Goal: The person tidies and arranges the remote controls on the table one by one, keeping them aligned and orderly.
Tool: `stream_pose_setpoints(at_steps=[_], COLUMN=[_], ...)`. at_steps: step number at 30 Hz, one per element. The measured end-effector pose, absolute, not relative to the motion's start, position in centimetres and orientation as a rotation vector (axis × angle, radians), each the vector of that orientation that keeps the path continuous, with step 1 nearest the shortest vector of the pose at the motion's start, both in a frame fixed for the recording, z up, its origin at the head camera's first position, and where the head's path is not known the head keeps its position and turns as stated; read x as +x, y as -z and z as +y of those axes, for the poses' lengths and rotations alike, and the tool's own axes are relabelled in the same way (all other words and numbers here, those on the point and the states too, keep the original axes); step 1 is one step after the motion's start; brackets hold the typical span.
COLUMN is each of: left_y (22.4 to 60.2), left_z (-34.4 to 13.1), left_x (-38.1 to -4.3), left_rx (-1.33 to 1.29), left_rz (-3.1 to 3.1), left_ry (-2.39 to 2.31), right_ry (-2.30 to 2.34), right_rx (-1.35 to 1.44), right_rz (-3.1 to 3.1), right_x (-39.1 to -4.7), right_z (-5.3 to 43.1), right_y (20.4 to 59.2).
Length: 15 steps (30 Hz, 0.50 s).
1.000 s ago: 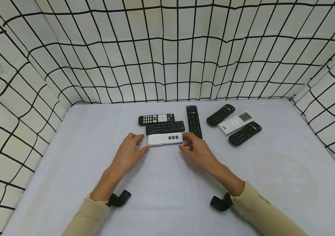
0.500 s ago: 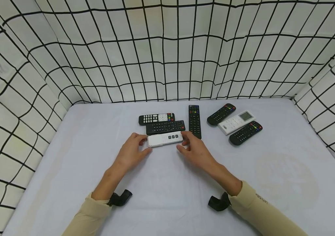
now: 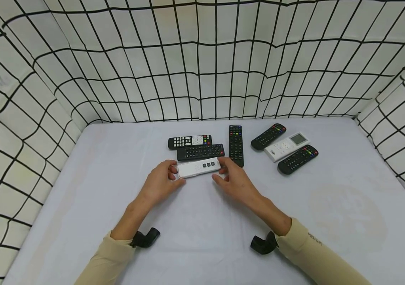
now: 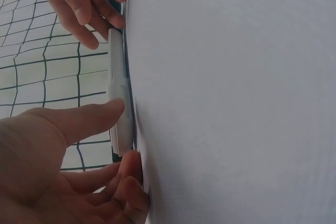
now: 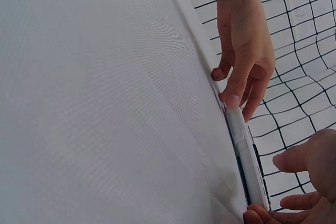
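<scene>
A white remote control (image 3: 198,168) lies on the white tabletop in the head view, its right end turned slightly away from me. My left hand (image 3: 159,180) is at its left end, fingertips right at the edge and thumb spread toward me. At the other end, my right hand (image 3: 236,180) has its fingers against the corner and its thumb held apart. In the left wrist view the remote shows edge-on, low over the cloth, with my left thumb (image 4: 107,115) overlapping it. Just behind it lies a black remote (image 3: 200,152), and an upright black one (image 3: 236,145) stands beside my right fingers.
A black remote with white keys (image 3: 189,141) lies farthest back. To the right, a white air-conditioner remote (image 3: 286,147) sits between two black remotes, one behind (image 3: 268,137) and one in front (image 3: 298,159). Black netting (image 3: 216,74) over white sheeting borders the tabletop (image 3: 202,237).
The white remote has turned a little, right end away and left end nearer me, both hands following. The upright black remote beside it has swung from slanted to nearly straight.
</scene>
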<state>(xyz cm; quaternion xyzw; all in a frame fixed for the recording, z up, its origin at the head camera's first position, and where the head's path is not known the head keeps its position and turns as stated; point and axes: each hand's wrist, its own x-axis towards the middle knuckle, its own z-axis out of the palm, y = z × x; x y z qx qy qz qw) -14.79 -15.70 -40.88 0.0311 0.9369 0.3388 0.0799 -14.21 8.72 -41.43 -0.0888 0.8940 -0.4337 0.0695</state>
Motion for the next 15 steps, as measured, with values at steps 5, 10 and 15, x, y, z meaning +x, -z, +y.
stream_pose_setpoints(at_steps=[5, 10, 15], left_y=[40.91, 40.93, 41.04], left_z=[-15.64, -15.79, -16.01], left_x=[-14.98, -14.96, -14.90], left_rx=[0.147, 0.186, 0.220], left_rz=[2.834, 2.858, 2.873], left_ry=[-0.984, -0.944, -0.920], right_ry=[1.312, 1.339, 1.353], right_rx=[-0.266, -0.274, -0.283], right_rz=[2.682, 2.668, 2.664], right_x=[-14.37, -14.35, -14.24], right_z=[8.59, 8.30, 8.13], right_y=[41.44, 41.49, 41.54])
